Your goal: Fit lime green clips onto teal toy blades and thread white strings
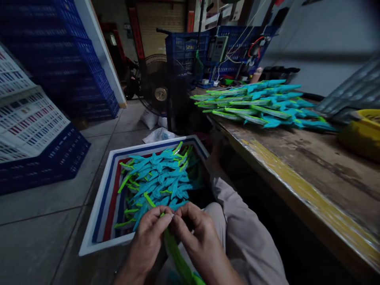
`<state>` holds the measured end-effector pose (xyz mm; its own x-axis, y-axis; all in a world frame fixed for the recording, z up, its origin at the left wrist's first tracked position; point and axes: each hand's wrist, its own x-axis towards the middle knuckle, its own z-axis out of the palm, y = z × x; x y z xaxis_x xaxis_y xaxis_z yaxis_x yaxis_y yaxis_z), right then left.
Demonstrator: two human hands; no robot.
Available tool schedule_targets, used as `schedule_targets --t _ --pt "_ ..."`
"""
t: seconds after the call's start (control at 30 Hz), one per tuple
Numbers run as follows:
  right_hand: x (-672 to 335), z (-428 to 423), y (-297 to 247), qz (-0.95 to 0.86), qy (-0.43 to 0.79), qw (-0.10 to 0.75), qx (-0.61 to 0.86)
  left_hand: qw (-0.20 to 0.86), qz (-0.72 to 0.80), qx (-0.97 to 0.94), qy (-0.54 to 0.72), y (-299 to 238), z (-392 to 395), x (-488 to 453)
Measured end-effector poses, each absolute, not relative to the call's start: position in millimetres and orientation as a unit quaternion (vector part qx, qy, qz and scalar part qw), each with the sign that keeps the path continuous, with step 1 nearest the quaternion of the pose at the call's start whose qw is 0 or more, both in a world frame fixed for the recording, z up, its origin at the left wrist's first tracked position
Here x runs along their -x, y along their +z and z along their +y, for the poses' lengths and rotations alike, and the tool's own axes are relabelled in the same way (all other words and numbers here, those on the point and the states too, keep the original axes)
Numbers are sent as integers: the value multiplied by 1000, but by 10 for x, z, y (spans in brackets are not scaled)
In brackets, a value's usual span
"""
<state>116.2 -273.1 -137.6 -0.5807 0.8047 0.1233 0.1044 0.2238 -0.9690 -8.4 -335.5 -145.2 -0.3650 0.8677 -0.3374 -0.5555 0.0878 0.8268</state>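
Both my hands meet above the near edge of the crate, fingertips almost touching. My left hand (148,237) is closed, pinching a long, soft bright-green piece (177,255) that hangs toward my lap, with some teal at its lower end. My right hand (203,237) is closed too, thumb and forefinger pinched at a tiny whitish bit beside the green piece; what exactly it grips is hidden. Just beyond, a white-rimmed crate (102,194) with a striped lining holds a heap of similar teal-and-green pieces (162,174).
To the right, a wooden workbench (311,158) bears another pile of teal-and-green pieces (261,105) and a yellow bowl (360,134). Blue and white plastic crates (35,126) are stacked at left. A black fan (157,85) stands ahead, near white sacks (160,135) on the tiled floor.
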Motion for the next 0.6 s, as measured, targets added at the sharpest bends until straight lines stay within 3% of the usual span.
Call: schedule_targets --t 0.13,0.33,0.6 --pt "-1156 -2734 -1435 -708 539 336 309 546 494 -158 658 -1479 -3368 87" --pt "-1139 -2761 -1470 -808 326 416 260 549 501 -151 652 -1544 -3415 73" --pt "-1174 -2757 -1431 -879 173 385 225 538 525 -186 633 -1625 -3414 75"
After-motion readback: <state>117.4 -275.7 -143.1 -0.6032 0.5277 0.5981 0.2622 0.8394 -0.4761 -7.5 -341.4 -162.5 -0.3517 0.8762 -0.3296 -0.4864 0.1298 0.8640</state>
